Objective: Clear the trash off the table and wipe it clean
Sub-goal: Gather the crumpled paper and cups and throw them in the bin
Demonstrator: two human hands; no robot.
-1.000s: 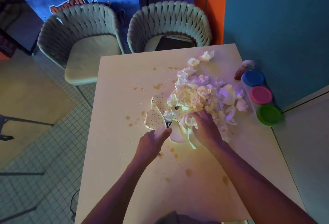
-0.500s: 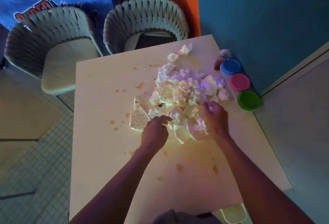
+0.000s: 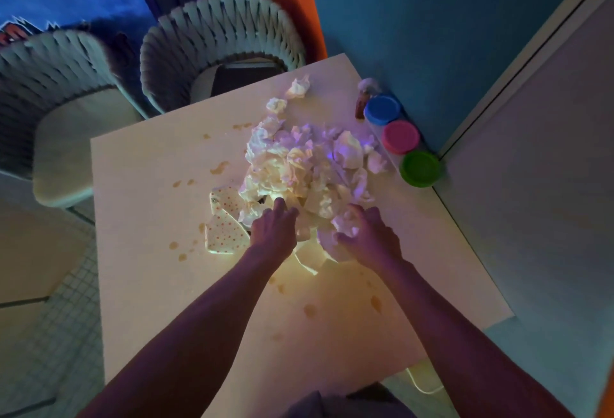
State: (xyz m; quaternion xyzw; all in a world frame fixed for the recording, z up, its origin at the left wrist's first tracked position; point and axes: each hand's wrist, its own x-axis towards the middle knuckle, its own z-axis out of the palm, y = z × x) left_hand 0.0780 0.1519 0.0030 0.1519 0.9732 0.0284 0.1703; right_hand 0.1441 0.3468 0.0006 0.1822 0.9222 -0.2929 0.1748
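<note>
A big heap of crumpled white paper napkins [image 3: 305, 165] lies in the middle of the pale square table [image 3: 149, 251]. Torn polka-dot paper pieces [image 3: 224, 231] sit at the heap's left edge. My left hand [image 3: 274, 230] rests fingers-down on the heap's near side, curled over the paper. My right hand [image 3: 368, 235] grips a wad of crumpled napkin [image 3: 345, 218] at the near right of the heap. Brown spill spots [image 3: 310, 309] dot the tabletop around and in front of the pile. Two loose napkin balls [image 3: 299, 87] lie toward the far edge.
Three jars with blue [image 3: 382, 108], pink [image 3: 400, 136] and green [image 3: 420, 168] lids line the table's right edge by the blue wall, with a small brown bottle [image 3: 362, 102] behind them. Two woven chairs [image 3: 219, 39] stand at the far side. A light bin rim [image 3: 425, 381] shows below the near edge.
My right hand pulled back from the right side of the heap and closed on a wad of napkins. My left hand slid a little deeper into the pile.
</note>
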